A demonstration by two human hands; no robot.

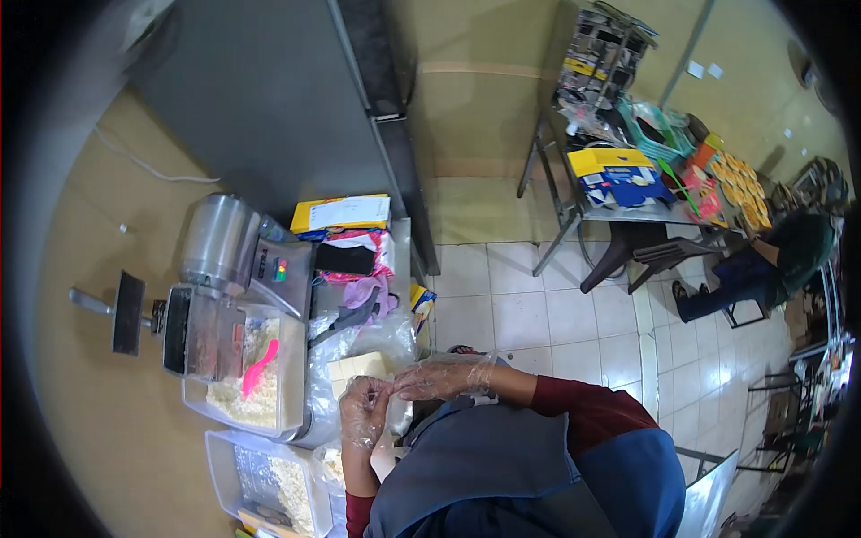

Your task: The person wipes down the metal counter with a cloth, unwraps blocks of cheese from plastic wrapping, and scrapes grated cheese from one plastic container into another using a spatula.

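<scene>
Both hands wear clear, loose plastic gloves and meet in front of my apron, at the edge of the work table. My left hand (364, 411) is closed, its fingers curled and pinched together. My right hand (438, 378) reaches in from the side, fingers pressed together, their tips touching the left fingers. Anything between the fingertips is too small to make out. Just beyond the hands, a pale block of cheese (357, 368), scored or cut into pieces, lies on a clear plastic sheet (325, 387).
A motorised grater (220, 242) stands over a clear bin (291, 381) of white shreds holding a pink scoop (260, 368). Another bin (220, 457) of shreds sits nearer. A phone (345, 259) and purple cloth (377, 296) lie behind. A seated person (789, 260) is at far right.
</scene>
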